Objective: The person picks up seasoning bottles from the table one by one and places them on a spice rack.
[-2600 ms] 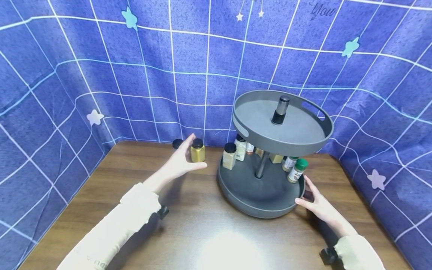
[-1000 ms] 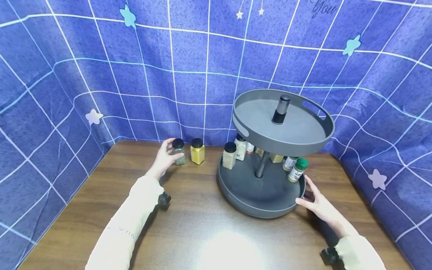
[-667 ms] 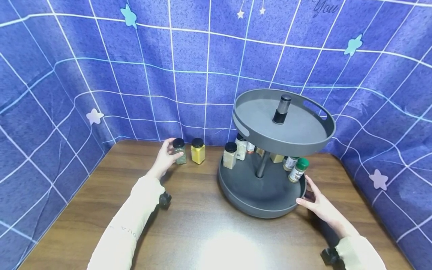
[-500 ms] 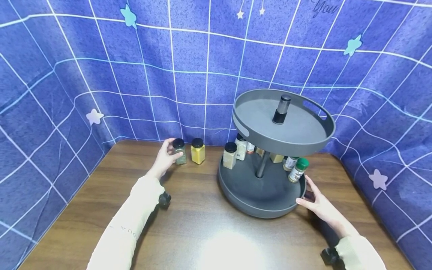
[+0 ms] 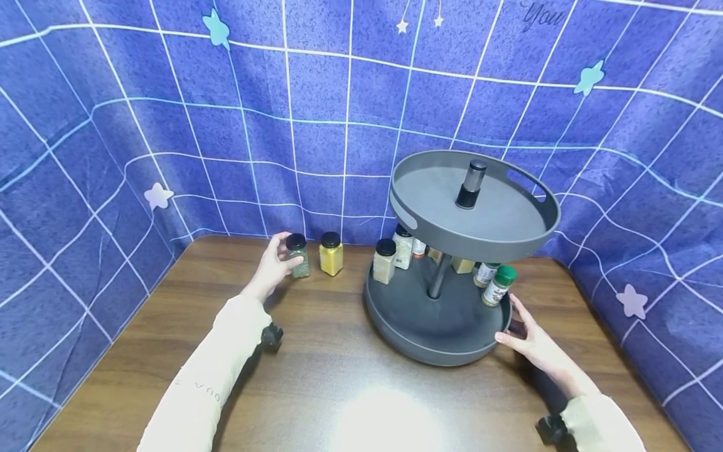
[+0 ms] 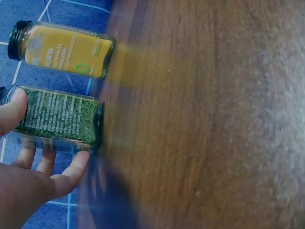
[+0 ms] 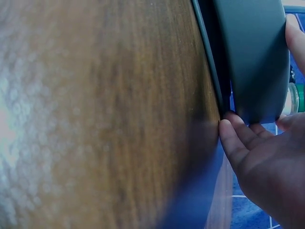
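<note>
My left hand (image 5: 272, 267) grips a spice jar of green dried herbs (image 5: 299, 257), thumb on one side and fingers on the other. In the left wrist view this herb jar (image 6: 59, 117) has a printed back and looks upright near the table's back edge. A turmeric powder jar (image 6: 71, 50) with a black lid stands beside it, apart from my fingers. On the right, my right hand (image 5: 531, 336) holds the rim of a grey two-tier lazy Susan (image 5: 435, 355), thumb over the edge. In the right wrist view, the fingertips (image 7: 226, 126) sit low against the tray's side.
Several spice jars stand on the lower tier, including a black-lidded jar (image 5: 384, 262) at its left and a green-capped bottle (image 5: 497, 289) near my right hand. The upper tray (image 5: 474, 235) overhangs them. Blue curtain (image 5: 254, 125) lines the back of the wooden table (image 5: 316, 370).
My left hand has gone from open beside the turmeric jar to gripping the herb jar, which has since shifted slightly left and nearer. The right hand stays on the rim.
</note>
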### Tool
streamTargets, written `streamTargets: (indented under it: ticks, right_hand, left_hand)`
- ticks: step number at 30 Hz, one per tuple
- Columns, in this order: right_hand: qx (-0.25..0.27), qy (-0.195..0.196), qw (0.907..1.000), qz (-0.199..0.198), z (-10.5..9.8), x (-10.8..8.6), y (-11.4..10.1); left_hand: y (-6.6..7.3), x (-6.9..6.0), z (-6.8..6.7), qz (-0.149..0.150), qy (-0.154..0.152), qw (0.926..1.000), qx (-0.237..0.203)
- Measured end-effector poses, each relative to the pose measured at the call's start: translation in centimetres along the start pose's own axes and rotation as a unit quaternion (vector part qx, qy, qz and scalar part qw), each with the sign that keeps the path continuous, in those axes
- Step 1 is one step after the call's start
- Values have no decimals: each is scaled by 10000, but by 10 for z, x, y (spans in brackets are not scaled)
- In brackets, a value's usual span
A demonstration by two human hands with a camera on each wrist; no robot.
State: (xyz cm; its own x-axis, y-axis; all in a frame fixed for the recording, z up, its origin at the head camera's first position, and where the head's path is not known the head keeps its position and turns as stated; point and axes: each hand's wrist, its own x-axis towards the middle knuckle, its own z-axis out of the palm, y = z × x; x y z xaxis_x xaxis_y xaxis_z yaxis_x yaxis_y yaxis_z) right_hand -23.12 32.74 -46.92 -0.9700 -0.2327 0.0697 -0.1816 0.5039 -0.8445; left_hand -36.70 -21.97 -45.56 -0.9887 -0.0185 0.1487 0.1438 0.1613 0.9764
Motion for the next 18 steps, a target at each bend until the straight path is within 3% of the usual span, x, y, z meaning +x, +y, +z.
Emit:
streamTargets:
  ticks: [8, 18]
  right_hand:
    - [-69, 43, 9999, -92, 1, 1, 3]
    - [-86, 46, 10000, -14, 0, 1, 3]
  left_hand:
    - [8, 1, -7, -196, 15, 9995, 227]
    - [39, -6, -7, -79, -189, 9996, 187]
